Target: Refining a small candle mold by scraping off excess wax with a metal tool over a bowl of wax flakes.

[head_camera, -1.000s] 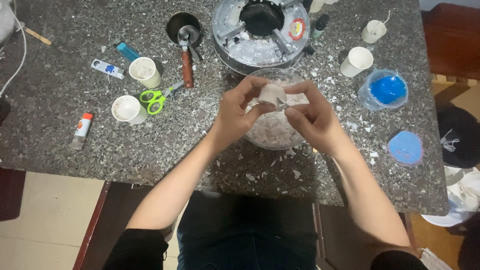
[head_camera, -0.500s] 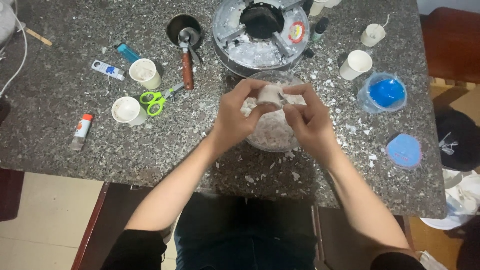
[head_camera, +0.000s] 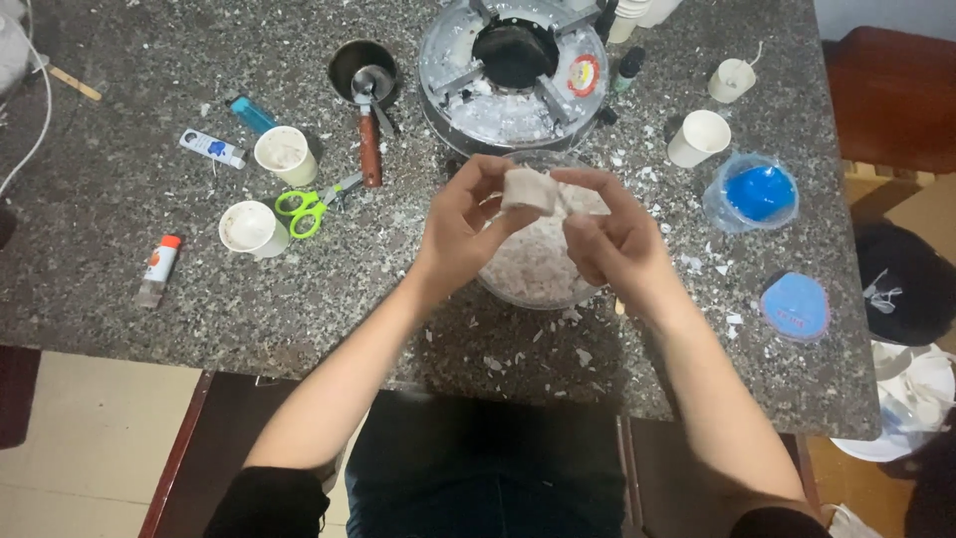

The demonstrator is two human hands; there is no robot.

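1. over the clear glass bowl of pale wax flakes [head_camera: 533, 274], left hand [head_camera: 460, 224] pinches a small whitish wax chunk [head_camera: 528, 189].
2. right hand [head_camera: 612, 239], at 3 o'clock of it, curls loosely, fingertips touching the chunk.
3. step looks like crumbling; next calls for firmer breaking pressure.

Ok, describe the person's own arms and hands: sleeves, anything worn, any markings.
Both forearms are bare from wrist to near the elbow. Dark, apparently black sleeves are pushed up around each elbow, at the bottom edge of the view. The left hand and the right hand wear no gloves. No watch, bracelet or ring shows, and no markings can be made out on either arm.
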